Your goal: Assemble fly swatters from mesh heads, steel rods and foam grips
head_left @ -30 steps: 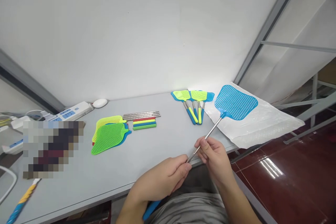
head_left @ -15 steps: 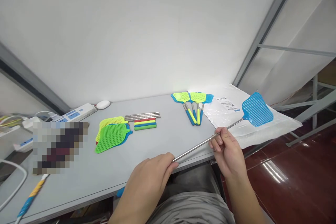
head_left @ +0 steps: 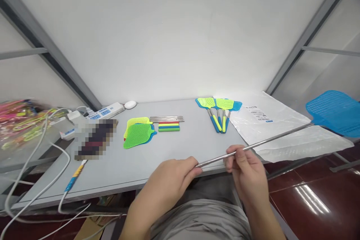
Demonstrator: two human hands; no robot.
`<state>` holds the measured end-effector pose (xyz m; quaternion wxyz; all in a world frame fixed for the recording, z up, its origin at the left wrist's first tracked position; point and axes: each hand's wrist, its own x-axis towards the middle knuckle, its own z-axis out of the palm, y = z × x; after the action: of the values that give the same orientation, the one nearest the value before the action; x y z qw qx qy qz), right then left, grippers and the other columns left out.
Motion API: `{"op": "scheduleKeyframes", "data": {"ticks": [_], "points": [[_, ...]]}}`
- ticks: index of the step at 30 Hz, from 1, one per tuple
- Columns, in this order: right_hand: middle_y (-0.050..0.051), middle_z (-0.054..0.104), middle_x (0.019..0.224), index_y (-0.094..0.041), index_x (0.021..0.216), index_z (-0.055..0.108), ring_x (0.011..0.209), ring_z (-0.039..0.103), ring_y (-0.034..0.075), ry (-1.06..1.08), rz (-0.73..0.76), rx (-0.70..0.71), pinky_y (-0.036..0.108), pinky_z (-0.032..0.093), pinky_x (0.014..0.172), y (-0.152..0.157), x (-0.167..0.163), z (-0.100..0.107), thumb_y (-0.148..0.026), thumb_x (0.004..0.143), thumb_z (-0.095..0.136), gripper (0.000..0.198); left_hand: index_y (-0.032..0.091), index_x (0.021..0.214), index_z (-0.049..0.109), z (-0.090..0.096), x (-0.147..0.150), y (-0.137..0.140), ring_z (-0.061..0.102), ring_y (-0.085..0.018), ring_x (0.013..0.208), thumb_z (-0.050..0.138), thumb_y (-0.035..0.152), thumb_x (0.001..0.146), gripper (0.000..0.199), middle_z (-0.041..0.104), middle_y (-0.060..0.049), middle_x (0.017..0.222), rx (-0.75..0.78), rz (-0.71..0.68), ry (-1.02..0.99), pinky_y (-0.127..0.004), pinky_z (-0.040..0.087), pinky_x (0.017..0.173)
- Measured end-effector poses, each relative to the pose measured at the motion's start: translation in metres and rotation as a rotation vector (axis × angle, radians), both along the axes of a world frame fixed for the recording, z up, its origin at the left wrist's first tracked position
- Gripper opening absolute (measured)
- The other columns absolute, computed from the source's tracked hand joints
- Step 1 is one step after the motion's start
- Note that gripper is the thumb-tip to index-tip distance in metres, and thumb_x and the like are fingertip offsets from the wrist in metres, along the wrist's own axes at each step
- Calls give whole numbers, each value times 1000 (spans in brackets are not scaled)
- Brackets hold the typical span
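A blue fly swatter point(head_left: 334, 114) with a long metal rod point(head_left: 267, 141) slants across the front of the table, its head out to the right. My left hand point(head_left: 174, 178) is wrapped round the rod's lower end, where any handle is hidden in the fist. Further along, my right hand point(head_left: 249, 170) pinches the rod between thumb and fingers. Several swatters with yellow and blue handles point(head_left: 224, 123) lie fanned out beyond my hands. To the left are loose swatter heads with a green one point(head_left: 137, 136) on top, metal rods point(head_left: 167, 119) and coloured handle tubes point(head_left: 168, 126).
A white plastic bag point(head_left: 270, 131) with a label covers the table's right end. On the left are a power strip point(head_left: 105, 113), a white mouse point(head_left: 130, 104), a pixelated object point(head_left: 95, 138) with a cable, and bagged colourful items point(head_left: 22, 123). A wall panel point(head_left: 180, 37) stands behind.
The swatter's head has moved right, away from my hands, and more rod shows between it and my right hand. The view has turned left.
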<state>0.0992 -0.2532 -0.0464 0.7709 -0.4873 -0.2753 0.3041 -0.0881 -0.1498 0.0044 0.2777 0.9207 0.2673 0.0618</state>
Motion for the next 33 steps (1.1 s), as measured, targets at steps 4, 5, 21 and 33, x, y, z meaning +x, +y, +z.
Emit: {"op": "scheduleKeyframes", "data": {"ticks": [4,5,21,33], "points": [[-3,48,56,-18,84,68,57,46,11,62,-215,98,25,37,57,-8,26,8,-39,87,66,22,23,76,56,6,-19,12,50,-15,65,38,45,98,36,59,2,70,-120,24,-30,-25,31,60],[-3,47,56,-18,84,68,56,45,10,72,-248,113,25,38,57,-10,32,10,-39,87,67,21,23,76,57,8,-25,16,51,-15,66,38,46,97,36,60,2,71,-146,25,-30,-24,32,61],[-3,45,66,-19,88,66,60,47,10,225,-104,171,24,41,58,-2,17,14,-39,89,63,20,29,79,70,-15,-120,75,54,-34,112,60,55,82,28,68,-5,106,606,614,-324,-57,26,106],[-5,38,60,-20,82,59,52,39,10,294,-248,194,22,39,49,0,35,4,-33,92,58,17,41,136,20,-42,-39,36,57,-20,123,49,26,95,51,53,-7,138,-261,913,-1666,-46,46,101]]}}
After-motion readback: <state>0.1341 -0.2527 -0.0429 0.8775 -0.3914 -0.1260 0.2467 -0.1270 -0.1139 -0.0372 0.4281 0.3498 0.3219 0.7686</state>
